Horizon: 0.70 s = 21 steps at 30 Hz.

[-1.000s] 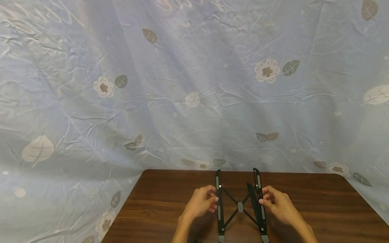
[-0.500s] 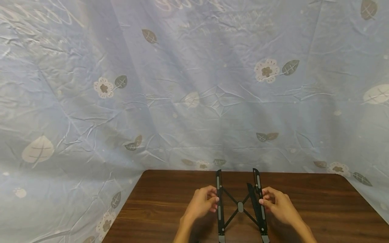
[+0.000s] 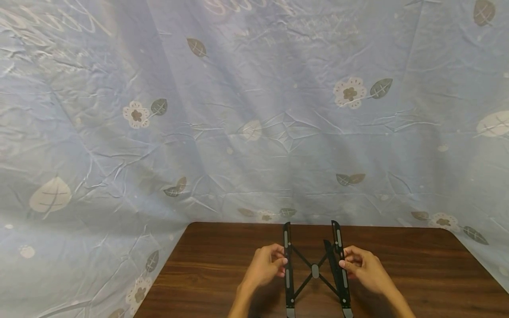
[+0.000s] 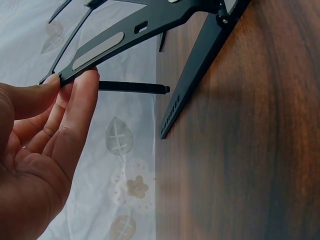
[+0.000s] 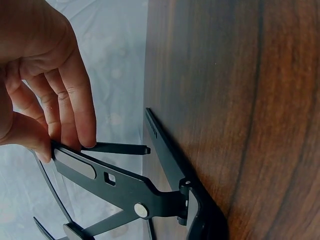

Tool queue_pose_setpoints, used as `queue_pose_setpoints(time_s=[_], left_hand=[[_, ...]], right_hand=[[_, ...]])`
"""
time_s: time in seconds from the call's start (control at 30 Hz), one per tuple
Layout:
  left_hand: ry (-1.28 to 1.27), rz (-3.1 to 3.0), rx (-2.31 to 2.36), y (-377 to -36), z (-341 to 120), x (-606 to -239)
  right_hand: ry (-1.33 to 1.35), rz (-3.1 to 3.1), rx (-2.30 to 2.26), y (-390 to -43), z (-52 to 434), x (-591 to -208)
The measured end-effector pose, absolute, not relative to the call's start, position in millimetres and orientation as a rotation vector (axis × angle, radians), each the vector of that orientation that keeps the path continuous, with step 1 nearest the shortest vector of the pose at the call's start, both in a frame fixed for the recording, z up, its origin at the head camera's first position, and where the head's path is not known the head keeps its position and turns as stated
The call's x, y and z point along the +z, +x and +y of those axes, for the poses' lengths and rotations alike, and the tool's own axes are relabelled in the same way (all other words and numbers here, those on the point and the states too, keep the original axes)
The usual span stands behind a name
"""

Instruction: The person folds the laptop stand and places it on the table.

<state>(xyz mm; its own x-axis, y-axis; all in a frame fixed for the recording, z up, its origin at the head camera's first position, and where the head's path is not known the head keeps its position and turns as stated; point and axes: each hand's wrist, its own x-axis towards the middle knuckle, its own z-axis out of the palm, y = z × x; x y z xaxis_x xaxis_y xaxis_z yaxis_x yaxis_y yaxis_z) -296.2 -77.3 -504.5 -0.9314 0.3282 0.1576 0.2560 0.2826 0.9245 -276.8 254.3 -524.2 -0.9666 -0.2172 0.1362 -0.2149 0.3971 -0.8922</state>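
A black folding laptop stand (image 3: 315, 270) is spread in an X on the table, its upper rails raised at a slant. My left hand (image 3: 262, 267) pinches the left rail (image 3: 288, 274) between thumb and fingers. On the other side, the right rail (image 3: 343, 278) is pinched the same way by my right hand (image 3: 367, 269). In the left wrist view, a support leg (image 4: 132, 87) hangs from the rail, its tip short of the notched base bar (image 4: 195, 65). The right wrist view shows a matching leg (image 5: 117, 148) apart from its base bar (image 5: 170, 155).
The dark wood-grain table (image 3: 214, 260) has rounded back corners. Directly behind it hangs a pale blue curtain (image 3: 254, 168) printed with leaves and flowers, which also covers the left side.
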Motion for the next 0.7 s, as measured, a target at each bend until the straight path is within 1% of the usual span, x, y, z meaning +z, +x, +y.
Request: queue_pose_setpoints(time_s=[0.27, 0.7], left_hand=[[0.548, 2.477, 1.769, -297.0, -76.1, -504.3], [0.519, 2.475, 1.763, -295.6, -77.2, -506.5]], right_hand=[[-0.414, 2.617, -1.694, -277.4, 253.8, -523.3], [-0.33, 2.652, -1.649, -276.0, 251.9, -524.4]])
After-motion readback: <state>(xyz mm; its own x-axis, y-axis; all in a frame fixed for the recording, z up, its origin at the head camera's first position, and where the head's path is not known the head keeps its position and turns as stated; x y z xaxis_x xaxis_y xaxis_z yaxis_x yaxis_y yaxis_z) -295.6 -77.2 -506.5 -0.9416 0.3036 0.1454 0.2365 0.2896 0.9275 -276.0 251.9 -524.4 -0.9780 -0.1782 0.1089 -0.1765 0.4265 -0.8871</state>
